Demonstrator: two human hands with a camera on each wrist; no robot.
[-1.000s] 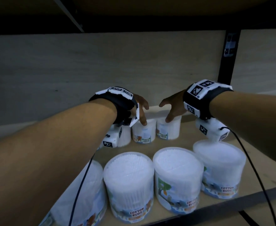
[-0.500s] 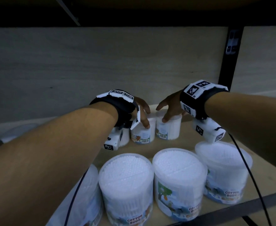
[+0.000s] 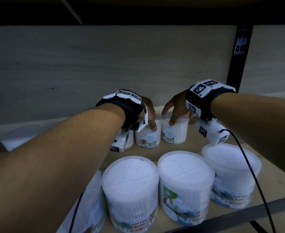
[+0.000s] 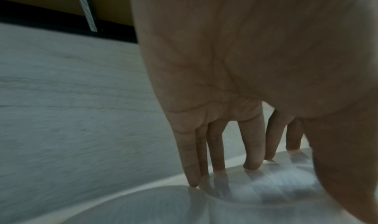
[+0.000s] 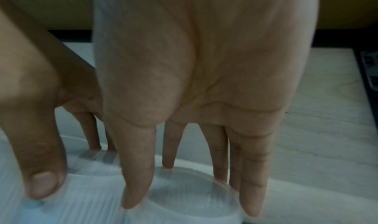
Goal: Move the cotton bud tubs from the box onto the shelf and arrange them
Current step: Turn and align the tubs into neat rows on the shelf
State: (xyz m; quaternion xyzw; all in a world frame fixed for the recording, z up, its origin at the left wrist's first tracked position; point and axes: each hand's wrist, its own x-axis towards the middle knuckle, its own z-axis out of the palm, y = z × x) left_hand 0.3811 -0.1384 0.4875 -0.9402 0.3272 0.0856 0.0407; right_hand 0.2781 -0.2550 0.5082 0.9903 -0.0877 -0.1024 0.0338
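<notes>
Two small cotton bud tubs stand side by side at the back of the wooden shelf [image 3: 273, 174]. My left hand [image 3: 151, 118] grips the left tub [image 3: 146, 138] from above, thumb on its near side and fingers [image 4: 253, 146] down behind its lid [image 4: 255, 190]. My right hand [image 3: 173, 113] holds the right tub [image 3: 175, 133] the same way, with its fingers [image 5: 135, 179] spread round the lid [image 5: 190, 195]. A third small tub [image 3: 130, 140] stands left of them, mostly hidden by the wrist camera.
Three large cotton bud tubs [image 3: 131, 182] [image 3: 183, 175] [image 3: 231, 165] line the shelf front, and another [image 3: 91, 207] lies half hidden under my left forearm. A black upright [image 3: 237, 61] stands at the back right. The front rail [image 3: 239, 214] is dark. The upper shelf hangs low overhead.
Both hands stay on the same two back tubs. The right hand has edged slightly left and lower on its tub.
</notes>
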